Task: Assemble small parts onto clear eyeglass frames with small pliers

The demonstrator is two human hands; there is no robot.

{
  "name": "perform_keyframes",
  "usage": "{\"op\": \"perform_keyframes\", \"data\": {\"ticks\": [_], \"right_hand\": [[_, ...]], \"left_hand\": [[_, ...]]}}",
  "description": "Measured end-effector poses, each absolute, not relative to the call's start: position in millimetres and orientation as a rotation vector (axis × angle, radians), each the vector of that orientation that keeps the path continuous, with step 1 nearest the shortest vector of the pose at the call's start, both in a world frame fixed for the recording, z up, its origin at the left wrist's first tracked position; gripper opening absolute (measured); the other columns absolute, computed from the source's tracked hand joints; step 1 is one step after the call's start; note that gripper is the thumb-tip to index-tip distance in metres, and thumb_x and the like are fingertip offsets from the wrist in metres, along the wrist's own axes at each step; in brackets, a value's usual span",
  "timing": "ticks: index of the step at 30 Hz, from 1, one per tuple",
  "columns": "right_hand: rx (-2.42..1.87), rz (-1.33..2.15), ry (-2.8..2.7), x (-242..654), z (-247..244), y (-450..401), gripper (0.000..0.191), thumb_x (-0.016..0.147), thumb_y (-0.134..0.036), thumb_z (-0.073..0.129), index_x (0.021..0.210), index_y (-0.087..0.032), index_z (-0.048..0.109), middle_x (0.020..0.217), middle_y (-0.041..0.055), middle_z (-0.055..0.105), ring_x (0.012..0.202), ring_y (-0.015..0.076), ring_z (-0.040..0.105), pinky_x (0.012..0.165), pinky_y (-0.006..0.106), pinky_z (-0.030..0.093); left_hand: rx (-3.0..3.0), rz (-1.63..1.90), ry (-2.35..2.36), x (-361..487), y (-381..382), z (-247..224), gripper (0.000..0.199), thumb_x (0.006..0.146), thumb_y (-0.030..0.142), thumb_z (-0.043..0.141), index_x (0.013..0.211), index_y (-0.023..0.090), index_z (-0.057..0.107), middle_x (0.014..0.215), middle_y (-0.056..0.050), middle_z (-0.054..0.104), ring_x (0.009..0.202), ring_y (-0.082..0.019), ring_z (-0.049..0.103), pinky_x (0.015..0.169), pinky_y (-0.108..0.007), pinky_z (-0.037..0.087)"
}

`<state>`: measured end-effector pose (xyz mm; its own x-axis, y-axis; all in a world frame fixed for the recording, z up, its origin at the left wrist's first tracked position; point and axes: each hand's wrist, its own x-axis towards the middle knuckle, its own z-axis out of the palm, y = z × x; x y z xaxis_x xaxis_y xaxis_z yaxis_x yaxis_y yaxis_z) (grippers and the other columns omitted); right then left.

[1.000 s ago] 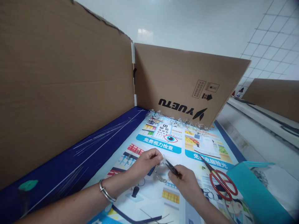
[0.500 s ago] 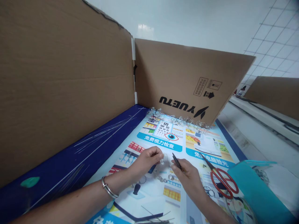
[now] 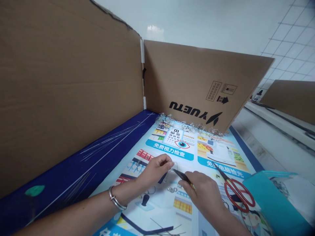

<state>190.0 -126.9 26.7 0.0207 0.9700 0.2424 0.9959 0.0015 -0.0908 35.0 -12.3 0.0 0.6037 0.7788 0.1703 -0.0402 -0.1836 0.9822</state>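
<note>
The beaded wire [image 3: 171, 170] is held up over the bright picture sheet [image 3: 183, 163], low in the middle of the view. The left hand [image 3: 159, 166] pinches it with finger and thumb. The right hand [image 3: 203, 187] is closed around small black pliers [image 3: 182, 176], with their tips close to the wire. Thin dark sticks [image 3: 163, 230] lie nearest, at the bottom edge. Red scissors [image 3: 239, 194] lie to the right of the right hand, beside a blue-green holder [image 3: 278, 200]. Farther off, a row of shiny bits [image 3: 188, 127] sits along the foot of the brown cardboard wall [image 3: 194, 78] on the bench [image 3: 81, 170].
</note>
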Motion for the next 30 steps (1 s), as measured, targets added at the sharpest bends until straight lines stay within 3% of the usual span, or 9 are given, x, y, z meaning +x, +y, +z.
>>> {"op": "perform_keyframes", "data": {"ticks": [4,11,30], "right_hand": [[-2.096,-0.292,-2.095,185,26,-128,0.029,0.082,-0.046,0.046,0.072,-0.022,0.058,0.063,0.0025,0.058,0.057,0.0151,0.051,0.051,0.027,0.021],[-2.115,-0.322,-2.086,185,24,-128,0.027,0.083,-0.045,0.045,0.073,-0.022,0.056,0.065,0.0024,0.058,0.058,0.0153,0.05,0.051,0.028,0.018],[-2.157,-0.448,-2.072,181,27,-132,0.025,0.082,-0.043,0.047,0.073,-0.021,0.057,0.064,0.0043,0.057,0.059,0.0163,0.049,0.053,0.029,0.021]], "left_hand": [[1.6,0.836,0.678,36,-16,1,0.023,0.078,0.037,0.05,0.069,0.016,0.052,0.06,0.002,0.045,0.057,-0.01,0.041,0.054,-0.02,0.033],[1.545,0.889,0.742,39,-21,3,0.024,0.078,0.037,0.049,0.068,0.016,0.052,0.059,0.003,0.043,0.055,-0.01,0.038,0.052,-0.02,0.032],[1.561,0.873,0.792,43,-33,6,0.023,0.08,0.036,0.049,0.067,0.016,0.047,0.06,0.005,0.04,0.056,-0.008,0.036,0.053,-0.02,0.031]]}}
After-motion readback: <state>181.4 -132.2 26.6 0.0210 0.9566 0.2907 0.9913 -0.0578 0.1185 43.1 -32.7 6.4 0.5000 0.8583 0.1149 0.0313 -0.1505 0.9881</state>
